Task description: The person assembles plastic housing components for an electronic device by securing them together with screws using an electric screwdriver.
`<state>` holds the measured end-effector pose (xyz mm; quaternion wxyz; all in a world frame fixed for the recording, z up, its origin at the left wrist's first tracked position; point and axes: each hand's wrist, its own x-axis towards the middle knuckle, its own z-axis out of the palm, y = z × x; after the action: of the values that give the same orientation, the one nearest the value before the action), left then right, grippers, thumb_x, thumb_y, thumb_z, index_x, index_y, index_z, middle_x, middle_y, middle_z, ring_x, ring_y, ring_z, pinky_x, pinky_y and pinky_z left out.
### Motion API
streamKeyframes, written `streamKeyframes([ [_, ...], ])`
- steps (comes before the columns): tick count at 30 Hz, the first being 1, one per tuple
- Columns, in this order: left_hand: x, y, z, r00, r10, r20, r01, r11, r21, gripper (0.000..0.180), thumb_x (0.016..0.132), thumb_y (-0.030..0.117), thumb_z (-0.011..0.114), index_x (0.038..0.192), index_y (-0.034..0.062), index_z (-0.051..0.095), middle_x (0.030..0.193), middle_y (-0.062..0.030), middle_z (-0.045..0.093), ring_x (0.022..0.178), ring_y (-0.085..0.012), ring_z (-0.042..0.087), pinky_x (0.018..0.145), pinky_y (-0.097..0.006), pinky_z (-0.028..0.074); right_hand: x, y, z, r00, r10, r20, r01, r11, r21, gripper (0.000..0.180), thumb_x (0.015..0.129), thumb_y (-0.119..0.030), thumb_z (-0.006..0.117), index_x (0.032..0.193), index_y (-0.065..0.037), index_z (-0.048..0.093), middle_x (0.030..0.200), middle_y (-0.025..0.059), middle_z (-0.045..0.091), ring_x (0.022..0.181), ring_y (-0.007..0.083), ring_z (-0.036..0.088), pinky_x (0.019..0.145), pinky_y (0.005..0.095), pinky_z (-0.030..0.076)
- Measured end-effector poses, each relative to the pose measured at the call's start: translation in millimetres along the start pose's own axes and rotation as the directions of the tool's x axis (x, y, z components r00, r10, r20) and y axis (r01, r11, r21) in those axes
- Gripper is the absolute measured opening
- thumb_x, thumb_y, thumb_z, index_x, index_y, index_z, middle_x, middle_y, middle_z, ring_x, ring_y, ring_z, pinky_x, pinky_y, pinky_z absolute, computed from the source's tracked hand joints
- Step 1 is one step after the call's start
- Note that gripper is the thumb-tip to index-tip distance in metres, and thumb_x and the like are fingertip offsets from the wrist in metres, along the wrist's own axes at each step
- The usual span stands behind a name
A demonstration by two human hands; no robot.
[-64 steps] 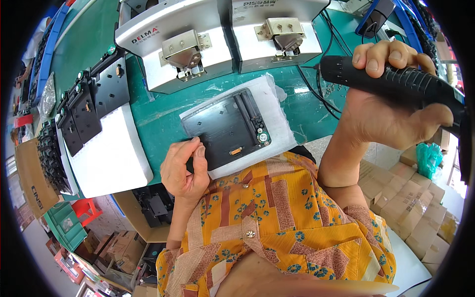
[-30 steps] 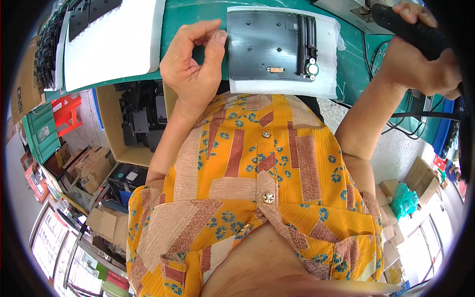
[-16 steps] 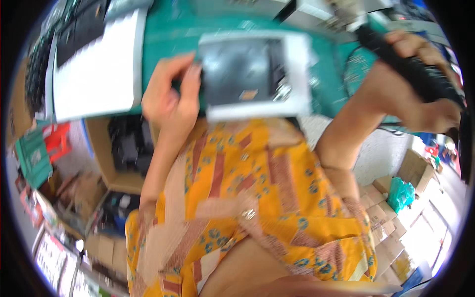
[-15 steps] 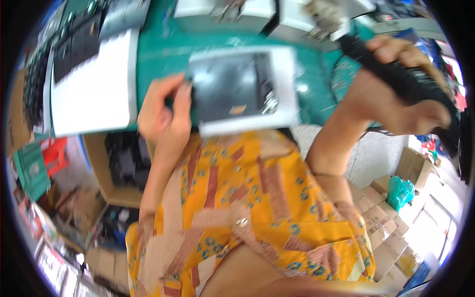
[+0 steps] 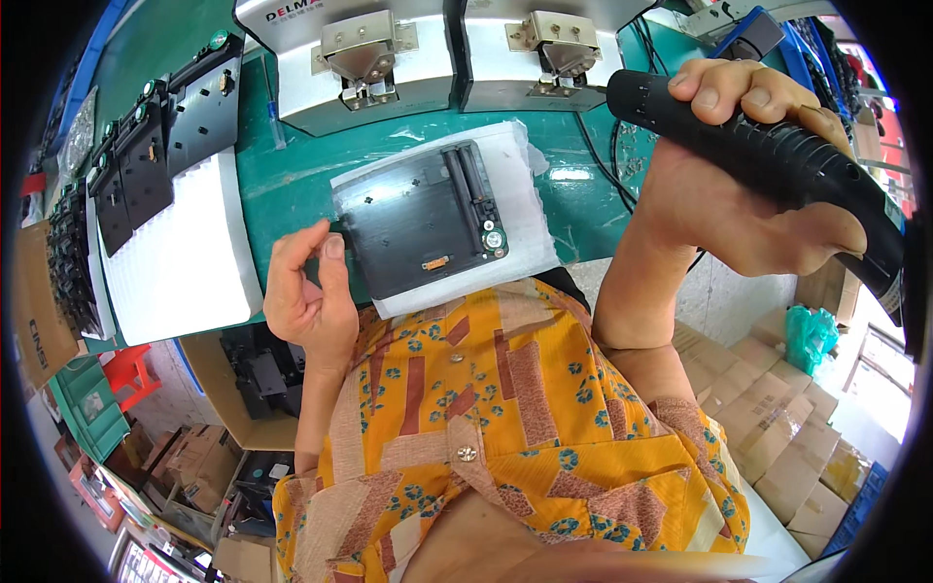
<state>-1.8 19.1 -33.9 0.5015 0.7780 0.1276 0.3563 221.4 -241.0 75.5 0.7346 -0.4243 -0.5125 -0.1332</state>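
Note:
A flat black plastic panel (image 5: 408, 219) lies on a white foam sheet (image 5: 530, 219) at the table's front edge. Two long ridges run along its right side, with a silver round part at the lower right corner and a small copper-coloured connector near the lower edge. My left hand (image 5: 313, 291) is just left of the panel, thumb and index finger pinched together; anything between them is too small to make out. My right hand (image 5: 768, 165) wraps around a black electric screwdriver (image 5: 671, 102), raised at the right; its tip cannot be made out.
Two silver box-shaped machines (image 5: 364, 73) with metal chutes stand at the back of the green table (image 5: 301, 185). More black panels (image 5: 199, 112) lean at the left beside a stack of white sheets (image 5: 185, 262). Cables (image 5: 614, 160) lie to the right. Cardboard boxes (image 5: 758, 408) cover the floor right.
The view has shifted and sharpened, so the panel and sheet now appear lower and tilted. My left hand remains beside the panel's left edge, and my right still grips the electric screwdriver.

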Motion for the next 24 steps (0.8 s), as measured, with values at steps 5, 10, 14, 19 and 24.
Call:
streamKeyframes([
  [5,-3,-2,-1,1.0,0.0,-0.024,0.0,1.0,-0.006,0.017,0.09,-0.011,0.068,0.106,-0.0071,0.069,0.092,-0.0115,0.068,0.082,-0.0165,0.062,0.077,-0.026,0.05,2,4,-1,0.999,0.018,0.038,-0.017,0.999,-0.036,0.075,0.094,-0.077,0.047,0.127,-0.012,0.064,0.105,0.014,0.062,0.084,0.0303,0.062,0.075,0.0496,0.05],
  [10,-5,-1,1,1.0,-0.014,-0.023,0.014,1.0,-0.008,0.017,0.09,-0.011,0.068,0.106,-0.0072,0.069,0.092,-0.0117,0.068,0.082,-0.0162,0.062,0.076,-0.026,0.05,3,22,-2,0.992,-0.061,0.114,0.057,0.998,0.042,0.074,0.095,-0.073,0.052,0.131,-0.009,0.059,0.107,0.0174,0.062,0.087,0.0315,0.063,0.078,0.0509,0.052],
  [14,-2,-1,2,1.0,-0.005,-0.019,0.005,1.0,-0.016,0.017,0.09,-0.01,0.068,0.107,-0.0074,0.069,0.091,-0.0113,0.067,0.081,-0.0158,0.061,0.075,-0.026,0.05,16,8,12,0.943,0.094,0.32,0.052,0.905,-0.422,0.063,0.095,-0.053,0.069,0.124,-0.001,0.053,0.103,0.0214,0.062,0.083,0.0305,0.063,0.076,0.0472,0.056],
  [19,5,0,5,0.999,0.021,-0.036,-0.023,0.997,-0.075,0.016,0.09,-0.009,0.069,0.106,-0.0065,0.069,0.089,-0.0103,0.066,0.077,-0.0148,0.06,0.072,-0.025,0.049,-6,14,35,0.995,0.055,0.08,-0.023,0.932,-0.361,0.065,0.091,-0.053,0.075,0.121,-0.002,0.048,0.099,0.0179,0.059,0.078,0.0284,0.062,0.07,0.0437,0.056],
  [24,1,10,-6,1.0,0.023,-0.013,-0.023,0.998,0.063,0.015,0.089,-0.008,0.069,0.103,-0.0049,0.07,0.088,-0.0099,0.066,0.073,-0.0137,0.06,0.067,-0.024,0.048,-8,29,60,0.998,-0.011,-0.068,-0.006,0.972,-0.233,0.07,0.086,-0.057,0.078,0.118,-0.004,0.046,0.094,0.013,0.056,0.073,0.0253,0.061,0.065,0.0412,0.054],
])
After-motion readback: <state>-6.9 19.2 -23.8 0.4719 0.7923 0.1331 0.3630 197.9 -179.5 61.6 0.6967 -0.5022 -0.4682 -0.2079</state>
